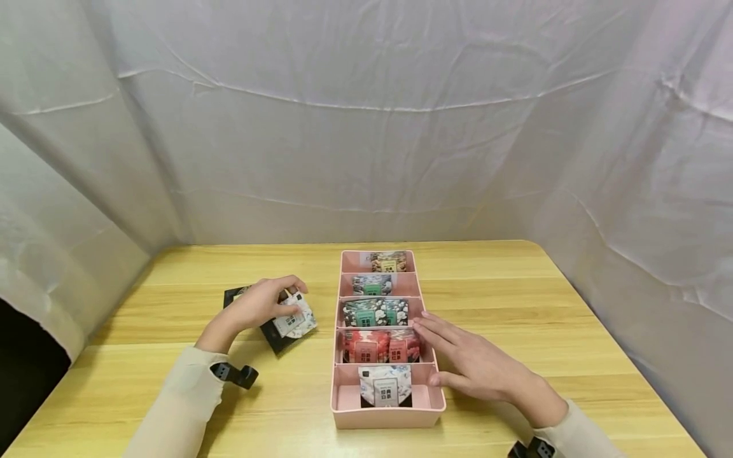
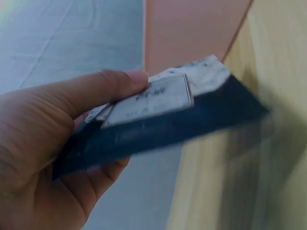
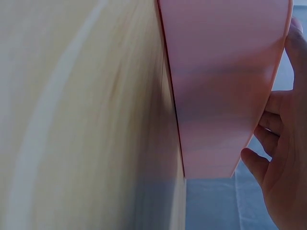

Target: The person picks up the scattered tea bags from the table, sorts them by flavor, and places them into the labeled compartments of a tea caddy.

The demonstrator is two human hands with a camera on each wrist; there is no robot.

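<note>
My left hand (image 1: 260,304) pinches a tea sachet (image 1: 296,317) with a white floral print and a grey label. The left wrist view shows the thumb on top of this sachet (image 2: 148,103), fingers below, and a dark lower edge. Beneath the hand in the head view lies a flat black piece (image 1: 277,340), partly covered. To the right stands a long pink divided organizer (image 1: 389,418). My right hand (image 1: 478,359) rests along its right side, fingers extended at the rim. The right wrist view shows fingertips touching the top edge of the pink wall (image 3: 220,91).
The organizer's front compartment holds a white floral sachet (image 1: 385,387). Behind it come red sachets (image 1: 366,348), dark green-labelled sachets (image 1: 375,313), a bluish sachet (image 1: 372,285) and a yellow-labelled one (image 1: 389,261). Pale curtains (image 1: 366,159) surround the wooden table (image 1: 504,286).
</note>
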